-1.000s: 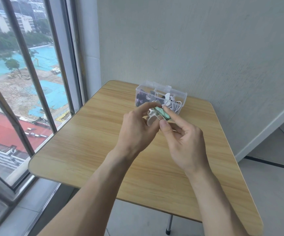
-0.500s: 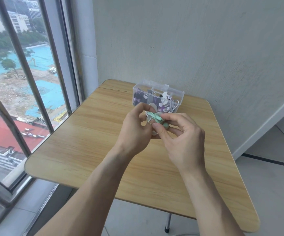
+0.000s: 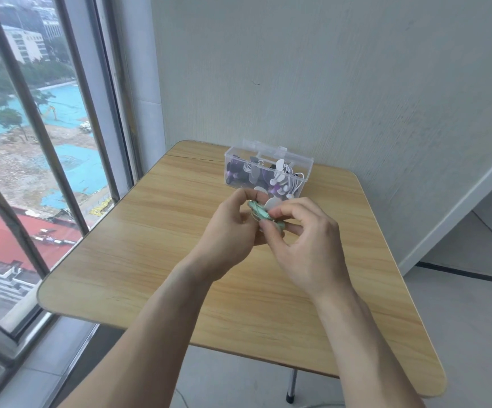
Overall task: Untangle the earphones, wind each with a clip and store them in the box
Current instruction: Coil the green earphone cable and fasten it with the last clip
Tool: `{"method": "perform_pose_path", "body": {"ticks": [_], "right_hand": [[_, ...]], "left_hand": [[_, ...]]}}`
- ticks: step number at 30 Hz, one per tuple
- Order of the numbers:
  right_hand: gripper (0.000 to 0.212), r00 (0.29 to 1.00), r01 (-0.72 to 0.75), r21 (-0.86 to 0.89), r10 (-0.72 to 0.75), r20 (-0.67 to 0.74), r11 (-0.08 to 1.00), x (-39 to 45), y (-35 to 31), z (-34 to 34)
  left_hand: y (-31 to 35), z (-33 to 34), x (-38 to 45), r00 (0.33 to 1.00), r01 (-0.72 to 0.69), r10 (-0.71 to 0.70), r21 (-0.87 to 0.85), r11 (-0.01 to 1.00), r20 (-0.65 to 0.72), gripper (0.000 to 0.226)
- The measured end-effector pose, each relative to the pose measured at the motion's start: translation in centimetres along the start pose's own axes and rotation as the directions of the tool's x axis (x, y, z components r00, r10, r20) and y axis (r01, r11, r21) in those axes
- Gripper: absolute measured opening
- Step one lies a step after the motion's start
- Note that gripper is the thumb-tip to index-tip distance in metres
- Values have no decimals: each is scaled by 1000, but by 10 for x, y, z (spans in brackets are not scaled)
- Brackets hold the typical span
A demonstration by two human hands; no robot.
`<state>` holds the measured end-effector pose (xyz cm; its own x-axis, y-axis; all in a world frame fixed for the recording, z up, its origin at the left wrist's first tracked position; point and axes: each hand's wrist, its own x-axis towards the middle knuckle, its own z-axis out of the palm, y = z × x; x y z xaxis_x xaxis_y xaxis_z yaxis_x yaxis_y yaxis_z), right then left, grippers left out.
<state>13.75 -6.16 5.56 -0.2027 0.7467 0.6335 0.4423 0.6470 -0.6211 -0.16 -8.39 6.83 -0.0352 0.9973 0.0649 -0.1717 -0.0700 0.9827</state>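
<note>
Left hand [image 3: 229, 231]: curled, a bundle of mint-green wired earphones [image 3: 261, 214] is pinched between thumb and fingertips.
Right hand [image 3: 306, 245]: curled, the same bundle is pinched from the other side; a white oval clip [image 3: 271, 204] is seen just behind it.
Bundle: held above the middle of the light wooden worktop [image 3: 150, 231], touching neither it nor the box.
Clear plastic box [image 3: 268, 172]: set open near the worktop's far edge, with white and purple earphones inside.
</note>
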Motion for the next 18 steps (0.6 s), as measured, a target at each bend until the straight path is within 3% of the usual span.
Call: {"method": "perform_pose_path", "body": {"ticks": [3,5,7,10,13,18], "right_hand": [[7,1000,-27,-21,27,4,999,-1,3,-2],[8,995,-85,9,85,42,996,0,4,-6],[9,983,-172,67,168,70,983,0,3,-10],[9,945,-323,202,302,126,925,1,2,-17],[11,934,-353,264,326,143,897,3,3,-22],[13,914,-405,396,370,164,824,5,10,-26]], "left_hand": [[6,0,3,992,117,-103,-234,965,70,40],[8,2,4,989,151,-140,-312,938,56,27],[6,5,4,990,137,-142,-242,961,-5,15],[1,10,5,992,119,-125,-168,979,-28,20],[-3,12,6,994,103,-106,-200,974,-6,13],[-4,18,8,991,128,-114,-257,958,70,27]]}}
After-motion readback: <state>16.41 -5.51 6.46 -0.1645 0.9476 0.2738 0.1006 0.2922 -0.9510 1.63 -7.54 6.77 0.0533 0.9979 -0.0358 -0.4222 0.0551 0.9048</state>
